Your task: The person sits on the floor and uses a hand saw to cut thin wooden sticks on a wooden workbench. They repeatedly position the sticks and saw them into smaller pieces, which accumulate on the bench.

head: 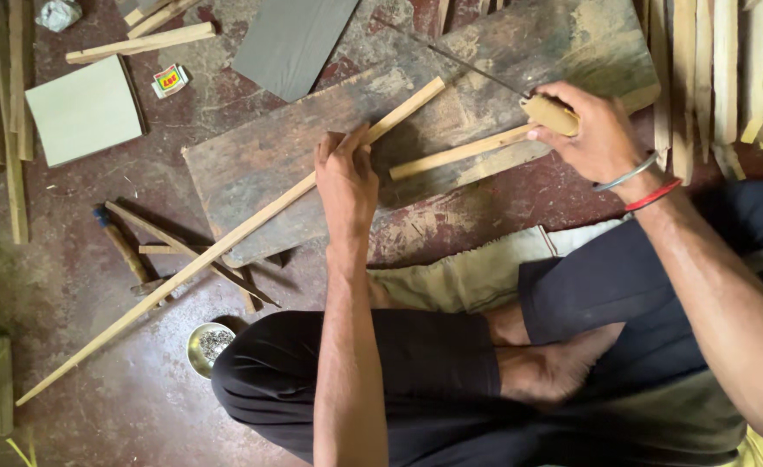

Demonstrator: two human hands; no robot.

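Crossed legs in dark trousers (399,380) fill the lower part of the view, a bare foot (554,367) tucked between them, with a khaki cloth (477,272) spread just beyond our knees. From there both forearms reach up toward twelve o'clock.

Our left hand (347,177) presses down on a long wooden strip (226,242), fingers curled over it and pinching it against a worn board (312,147) that lies flat on the reddish floor (79,259). That strip runs diagonally from about seven o'clock, far out over the floor, up to one o'clock, where its end rests on the board.

Our right hand (593,134), with two bangles (637,182) at the wrist, is closed around the pale handle of a small saw (550,112); the thin dark blade stretches away toward eleven o'clock. Just beneath this hand lies a shorter wooden strip (459,154), also on the board, close to the long one but apart from it.

At three o'clock a row of cut slats (719,69) lies side by side. At nine o'clock we see a pale green tile (83,108), a small matchbox (169,80) near it, and more slats (5,112) along the edge. Near seven o'clock a few loose sticks (182,255) cross each other, and a small metal bowl (208,346) sits just beside our left knee. A grey sheet (291,39) lies at twelve o'clock.
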